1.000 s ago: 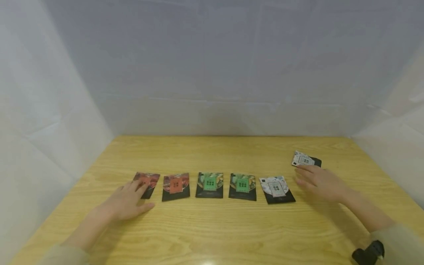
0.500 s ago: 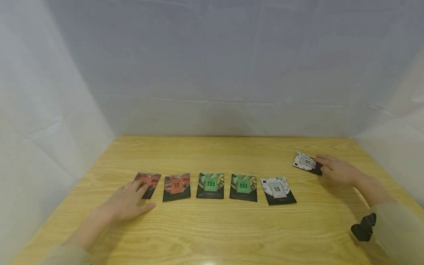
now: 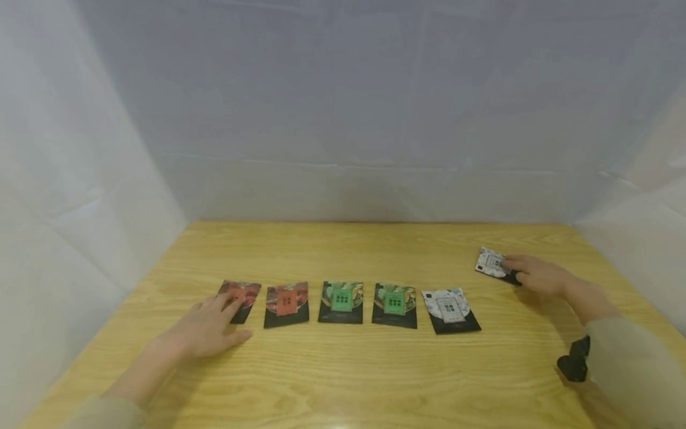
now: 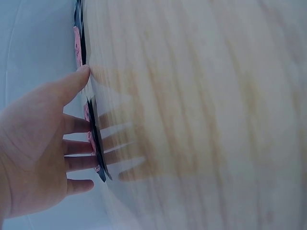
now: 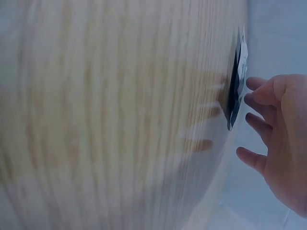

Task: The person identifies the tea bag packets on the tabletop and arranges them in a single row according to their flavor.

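Note:
My left hand [image 3: 206,326] lies with fingers extended over the leftmost red-and-black packet [image 3: 248,293], covering part of it. In the left wrist view its fingertips touch that packet [image 4: 91,132] and the thumb tip meets the table. At the far right, my right hand [image 3: 542,276] reaches over the lower part of a white-and-black packet [image 3: 488,262] lying at a slant. The right wrist view has the loosely bent fingers beside this packet [image 5: 237,81], not wrapped around it; whether they touch it is hard to tell. A second white packet [image 3: 452,311] lies nearer.
Between the hands a row on the wooden table [image 3: 343,375] holds another red packet [image 3: 286,305] and two green ones, the left [image 3: 340,302] and the right [image 3: 394,305]. White sheeting [image 3: 343,119] rises behind and on both sides. A black device [image 3: 574,360] sits at the right wrist.
My right hand has moved right from the slanted packet's near edge, then slid back slightly left over its lower part. The packet has turned a little. My left hand stays put.

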Motion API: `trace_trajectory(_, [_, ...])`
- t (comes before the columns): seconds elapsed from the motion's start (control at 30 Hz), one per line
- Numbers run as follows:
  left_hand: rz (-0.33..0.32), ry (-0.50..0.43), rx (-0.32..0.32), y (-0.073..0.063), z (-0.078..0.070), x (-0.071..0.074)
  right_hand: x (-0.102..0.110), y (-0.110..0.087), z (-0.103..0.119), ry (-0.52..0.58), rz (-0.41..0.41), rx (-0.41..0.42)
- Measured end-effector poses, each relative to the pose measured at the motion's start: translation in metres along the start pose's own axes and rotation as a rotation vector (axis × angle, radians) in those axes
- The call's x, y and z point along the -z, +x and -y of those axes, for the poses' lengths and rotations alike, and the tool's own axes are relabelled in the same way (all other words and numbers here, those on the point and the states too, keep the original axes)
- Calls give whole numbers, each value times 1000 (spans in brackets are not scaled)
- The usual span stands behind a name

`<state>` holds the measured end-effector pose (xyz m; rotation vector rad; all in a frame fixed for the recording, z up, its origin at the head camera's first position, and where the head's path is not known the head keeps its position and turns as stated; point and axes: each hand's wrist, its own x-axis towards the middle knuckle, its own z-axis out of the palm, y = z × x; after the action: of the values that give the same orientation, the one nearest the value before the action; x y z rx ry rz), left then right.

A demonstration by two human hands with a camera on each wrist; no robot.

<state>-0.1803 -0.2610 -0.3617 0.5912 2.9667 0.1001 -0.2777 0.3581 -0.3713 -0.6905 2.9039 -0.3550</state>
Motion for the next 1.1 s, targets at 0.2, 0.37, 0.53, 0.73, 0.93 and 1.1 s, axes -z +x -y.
trace_trajectory(0.2, [-4, -4, 2, 1, 0, -1, 1, -2, 6, -16, 29, -23])
trace_trajectory(0.37, [-14, 9, -3, 2, 0, -1, 2, -6, 12, -19, 21, -16])
trace_trajectory(0.53, [-2, 18, -1, 3, 0, -1, -1, -12, 18, -82, 18, 1])
trace_trajectory(0.73, [-13, 17, -7, 2, -1, -1, -8, -21, 29, -125, -5, 7])
trace_trajectory(0.93, [-14, 11, -4, 2, -1, -1, -11, -29, 39, -71, 33, 7])
trace_trajectory(1.1, [-13, 22, -3, 2, 0, 0, -14, -37, 44, -78, 61, 19])
